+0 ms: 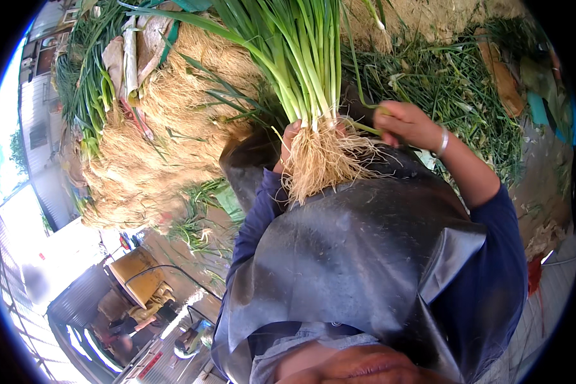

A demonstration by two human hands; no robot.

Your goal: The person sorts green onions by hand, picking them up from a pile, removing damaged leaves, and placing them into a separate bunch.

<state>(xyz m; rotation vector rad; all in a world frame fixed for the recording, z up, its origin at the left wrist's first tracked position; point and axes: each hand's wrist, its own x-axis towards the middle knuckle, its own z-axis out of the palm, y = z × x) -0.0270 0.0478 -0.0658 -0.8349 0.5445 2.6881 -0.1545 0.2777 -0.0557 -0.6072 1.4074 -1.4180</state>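
A thick bunch of green onions (301, 70) stands in front of me, green leaves away from me and pale stringy roots (326, 157) toward my lap. My left hand (289, 141) is closed round the bunch at the white stem bases; most of its fingers are hidden behind the stems and roots. To the right of the bunch, my right hand (408, 124) is closed in a pinch on a thin green onion leaf (367, 128), which runs from the stem bases to the fingers. A metal bracelet circles the right wrist. A black apron (345, 249) covers my lap and chest.
A large heap of green onions with pale roots outward (179, 134) rises at the left. Loose green leaves (448, 83) lie thickly scattered at the right. More rooted onions (429, 19) lie at the far side. A yellow-brown box (134, 275) stands at the lower left.
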